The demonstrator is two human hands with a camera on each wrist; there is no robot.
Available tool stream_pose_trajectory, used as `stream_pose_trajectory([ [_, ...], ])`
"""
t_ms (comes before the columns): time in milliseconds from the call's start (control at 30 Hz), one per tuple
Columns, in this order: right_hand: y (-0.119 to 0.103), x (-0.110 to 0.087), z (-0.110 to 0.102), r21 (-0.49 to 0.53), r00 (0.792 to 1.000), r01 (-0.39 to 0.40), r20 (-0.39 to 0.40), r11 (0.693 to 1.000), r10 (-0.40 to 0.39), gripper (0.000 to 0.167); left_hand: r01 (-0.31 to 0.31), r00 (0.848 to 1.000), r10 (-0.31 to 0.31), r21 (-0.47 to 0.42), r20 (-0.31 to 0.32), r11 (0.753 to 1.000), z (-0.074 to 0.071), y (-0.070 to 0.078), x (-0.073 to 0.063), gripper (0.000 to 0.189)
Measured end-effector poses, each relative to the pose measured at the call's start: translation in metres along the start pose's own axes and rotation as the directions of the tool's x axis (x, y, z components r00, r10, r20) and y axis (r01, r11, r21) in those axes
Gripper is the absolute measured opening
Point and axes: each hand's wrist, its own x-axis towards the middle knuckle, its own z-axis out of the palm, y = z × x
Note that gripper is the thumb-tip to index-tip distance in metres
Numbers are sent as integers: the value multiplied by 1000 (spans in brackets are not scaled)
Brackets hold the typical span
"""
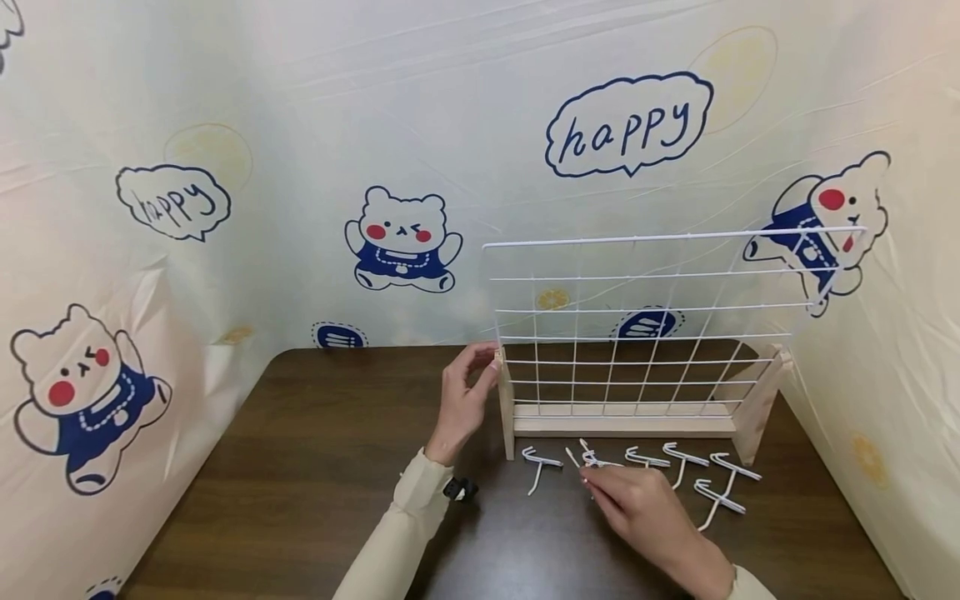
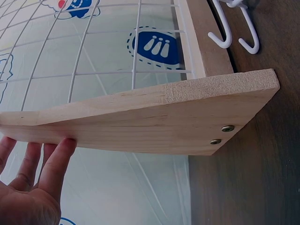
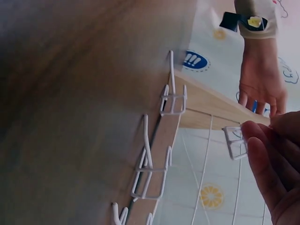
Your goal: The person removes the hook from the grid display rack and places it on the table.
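A white wire grid rack (image 1: 645, 338) stands on a wooden base with wooden side panels. My left hand (image 1: 459, 404) is at the left side panel (image 1: 507, 408); in the left wrist view its extended fingers (image 2: 58, 164) touch that panel's edge. Low in front of the rack, my right hand (image 1: 648, 510) pinches a small white wire hook (image 3: 235, 142) between thumb and fingers, which cover part of it. Beside it on the table lie more white hooks, such as one at the left (image 1: 542, 460) and one at the right (image 1: 722, 498).
The dark wooden table (image 1: 337, 467) extends left of the rack, its back edge against a printed curtain (image 1: 465, 100). Several loose hooks lie along the rack's wooden base bar (image 1: 622, 427). The right side panel (image 1: 761, 408) stands near the table's right edge.
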Motion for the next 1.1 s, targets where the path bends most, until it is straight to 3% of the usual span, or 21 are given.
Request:
stream_pose_trajectory([
  [200, -3, -7, 5, 1, 996, 12, 87, 1000, -13, 7, -11, 1000, 11, -11, -7, 1000, 0, -1, 0, 21],
  [367, -5, -10, 8, -26, 985, 40, 168, 999, -35, 18, -5, 1000, 5, -8, -8, 1000, -1, 0, 0, 21],
  [567, -6, -13, 11, -67, 969, 37, 247, 997, -20, 16, -9, 1000, 9, -8, -9, 1000, 1, 2, -1, 21],
  [1100, -7, -11, 16, -132, 948, 52, 319, 990, -8, 37, -13, 1000, 13, 3, -3, 1000, 1, 2, 0, 20],
])
